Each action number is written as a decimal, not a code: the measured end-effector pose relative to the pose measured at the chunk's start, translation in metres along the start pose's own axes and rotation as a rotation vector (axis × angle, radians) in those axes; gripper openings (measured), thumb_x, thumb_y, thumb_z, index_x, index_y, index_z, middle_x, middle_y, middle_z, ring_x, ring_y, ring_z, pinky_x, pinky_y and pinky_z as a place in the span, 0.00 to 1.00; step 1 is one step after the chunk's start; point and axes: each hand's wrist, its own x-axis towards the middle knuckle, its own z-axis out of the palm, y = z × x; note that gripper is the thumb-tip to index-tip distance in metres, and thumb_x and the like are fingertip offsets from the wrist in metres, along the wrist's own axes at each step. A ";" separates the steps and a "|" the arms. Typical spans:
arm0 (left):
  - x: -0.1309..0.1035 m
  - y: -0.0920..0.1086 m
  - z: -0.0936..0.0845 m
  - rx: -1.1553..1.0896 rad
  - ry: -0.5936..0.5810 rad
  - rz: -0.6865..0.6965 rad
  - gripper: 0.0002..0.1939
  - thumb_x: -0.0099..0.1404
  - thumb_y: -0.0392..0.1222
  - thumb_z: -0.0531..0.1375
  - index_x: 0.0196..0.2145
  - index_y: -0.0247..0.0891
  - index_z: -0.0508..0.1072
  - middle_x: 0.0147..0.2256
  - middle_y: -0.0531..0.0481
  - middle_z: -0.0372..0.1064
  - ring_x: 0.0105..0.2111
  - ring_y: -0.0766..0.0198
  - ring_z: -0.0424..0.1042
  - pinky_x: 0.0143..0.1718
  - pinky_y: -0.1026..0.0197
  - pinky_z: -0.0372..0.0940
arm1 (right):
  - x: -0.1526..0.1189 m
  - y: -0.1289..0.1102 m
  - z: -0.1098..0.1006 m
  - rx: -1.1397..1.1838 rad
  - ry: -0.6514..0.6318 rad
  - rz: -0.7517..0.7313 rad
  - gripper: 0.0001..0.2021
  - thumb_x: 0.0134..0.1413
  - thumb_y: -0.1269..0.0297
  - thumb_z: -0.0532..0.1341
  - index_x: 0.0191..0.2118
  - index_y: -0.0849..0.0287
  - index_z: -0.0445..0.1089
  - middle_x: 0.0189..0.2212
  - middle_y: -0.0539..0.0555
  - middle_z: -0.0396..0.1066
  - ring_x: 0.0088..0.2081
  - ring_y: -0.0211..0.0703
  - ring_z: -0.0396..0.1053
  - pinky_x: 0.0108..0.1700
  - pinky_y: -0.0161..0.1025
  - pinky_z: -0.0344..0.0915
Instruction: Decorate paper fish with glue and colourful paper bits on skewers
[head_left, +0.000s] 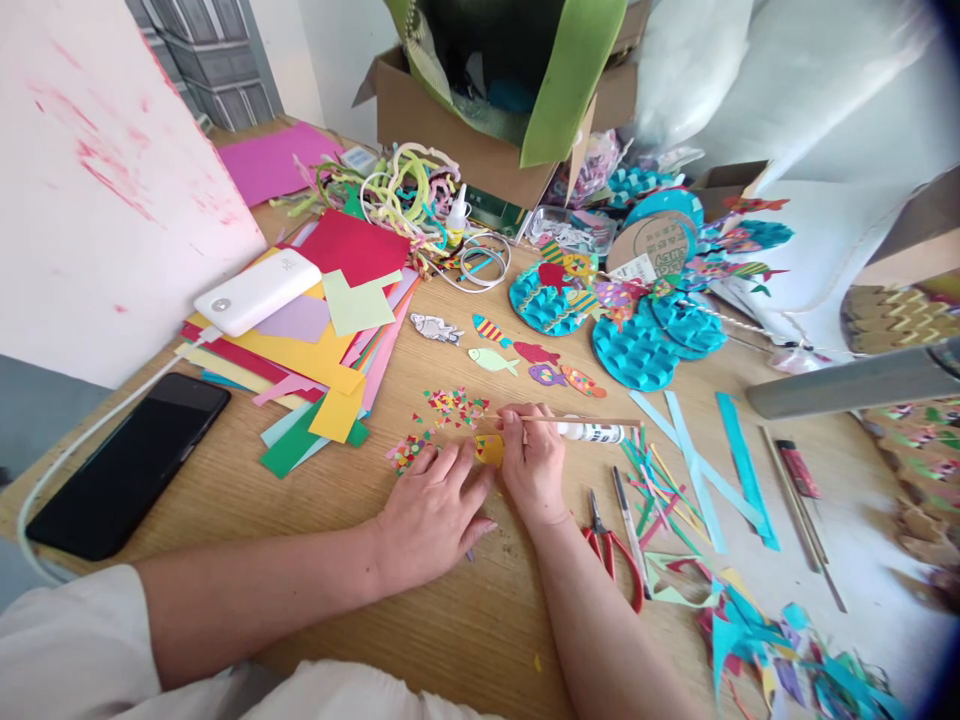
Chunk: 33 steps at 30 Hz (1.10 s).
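My right hand (534, 465) is closed in a pinch round a thin wooden stick (592, 420), which lies nearly level and points left. Just below the stick's tip is a small yellow paper piece (490, 450), partly hidden by my fingers. My left hand (439, 510) lies palm down with fingers stretched, its fingertips at the yellow piece and a heap of tiny colored paper bits (409, 452). More paper bits (454, 405) are scattered beyond it. A white glue tube (600, 431) shows behind my right hand. Paper fish, including a pale green fish (493, 361), lie farther back.
Stacked colored paper (322, 345), a power bank (257, 290) and a phone (129, 465) are at left. Red-handled pliers (611, 550), paper strips (694, 470) and scraps (795, 650) lie at right. Blue textured discs (636, 350) and a cardboard box (450, 125) stand behind.
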 end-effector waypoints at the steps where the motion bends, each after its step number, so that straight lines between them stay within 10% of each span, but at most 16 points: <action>1: 0.000 0.000 0.000 0.001 0.000 0.001 0.26 0.69 0.55 0.50 0.58 0.38 0.63 0.58 0.34 0.58 0.55 0.47 0.59 0.52 0.45 0.57 | 0.000 0.000 0.000 -0.003 -0.004 -0.001 0.10 0.64 0.68 0.52 0.32 0.55 0.66 0.27 0.51 0.70 0.32 0.43 0.64 0.37 0.43 0.61; 33: 0.000 -0.002 0.002 -0.019 -0.002 0.000 0.27 0.69 0.55 0.50 0.60 0.39 0.63 0.59 0.34 0.58 0.55 0.46 0.59 0.53 0.46 0.56 | -0.009 -0.006 -0.010 0.045 0.106 -0.067 0.15 0.59 0.74 0.56 0.22 0.55 0.56 0.18 0.47 0.61 0.23 0.37 0.58 0.31 0.39 0.56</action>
